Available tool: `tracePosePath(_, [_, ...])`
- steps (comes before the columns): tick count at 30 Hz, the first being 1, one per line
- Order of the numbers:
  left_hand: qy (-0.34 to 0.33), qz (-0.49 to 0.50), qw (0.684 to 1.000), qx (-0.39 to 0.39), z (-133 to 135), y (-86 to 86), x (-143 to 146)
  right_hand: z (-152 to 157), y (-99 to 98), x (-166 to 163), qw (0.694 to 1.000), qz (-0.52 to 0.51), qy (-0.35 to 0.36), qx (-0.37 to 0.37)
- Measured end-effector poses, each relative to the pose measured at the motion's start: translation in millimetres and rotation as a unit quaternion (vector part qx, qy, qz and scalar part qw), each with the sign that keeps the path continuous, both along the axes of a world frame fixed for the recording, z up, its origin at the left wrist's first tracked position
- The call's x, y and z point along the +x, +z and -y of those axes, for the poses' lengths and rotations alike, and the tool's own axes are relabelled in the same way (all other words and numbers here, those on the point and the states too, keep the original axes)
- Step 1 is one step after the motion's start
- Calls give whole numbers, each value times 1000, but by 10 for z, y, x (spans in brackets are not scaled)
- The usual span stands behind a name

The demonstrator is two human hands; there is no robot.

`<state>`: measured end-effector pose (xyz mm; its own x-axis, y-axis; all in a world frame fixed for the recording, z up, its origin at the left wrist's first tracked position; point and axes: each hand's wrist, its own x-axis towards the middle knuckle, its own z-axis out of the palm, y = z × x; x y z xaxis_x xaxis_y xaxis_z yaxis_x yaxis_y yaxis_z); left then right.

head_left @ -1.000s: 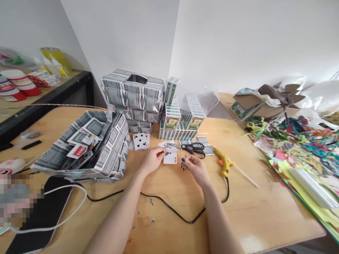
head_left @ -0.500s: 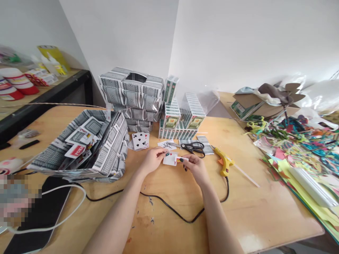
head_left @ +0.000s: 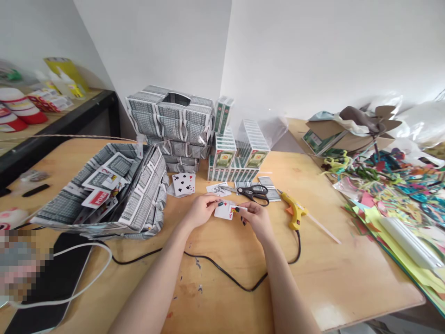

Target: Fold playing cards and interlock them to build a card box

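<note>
My left hand (head_left: pixel 201 211) is closed on the left edge of a white playing card (head_left: pixel 221 213), an ace with a red diamond. My right hand (head_left: pixel 256 220) pinches a second playing card (head_left: pixel 242 208), small in view and partly covered by my fingers, with red and yellow print. It overlaps the ace's right side. Just beyond my hands lie black-handled scissors (head_left: pixel 252 191) and a joker card (head_left: pixel 216 188). A yellow glue gun (head_left: pixel 296 214) with a clear glue stick rests to the right of my right hand.
An open bin made of folded cards (head_left: pixel 153 185) holds loose cards at left. Behind stand stacked card-built boxes (head_left: pixel 174 120) and card packs (head_left: pixel 224 160). A black cable (head_left: pixel 225 273) crosses under my forearms. Paper scraps (head_left: pixel 392 185) pile up at right; a black tablet-like slab (head_left: pixel 59 278) lies lower left.
The right-hand card has shifted and tilted slightly against the ace, so more of the letter A shows. Both hands stay nearly in place. The view has moved a little.
</note>
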<state>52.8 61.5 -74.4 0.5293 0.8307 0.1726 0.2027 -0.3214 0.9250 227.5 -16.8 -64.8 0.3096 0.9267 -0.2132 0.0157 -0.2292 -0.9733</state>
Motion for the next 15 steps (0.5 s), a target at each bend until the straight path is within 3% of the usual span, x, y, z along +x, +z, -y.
tracePosePath(11, [-104, 89, 973, -184, 78, 80, 24, 5, -27, -4, 1000, 21, 5, 4])
tracePosePath(15, [-78, 78, 971, -211, 96, 61, 75, 10, -19, -45, 998, 45, 12, 29])
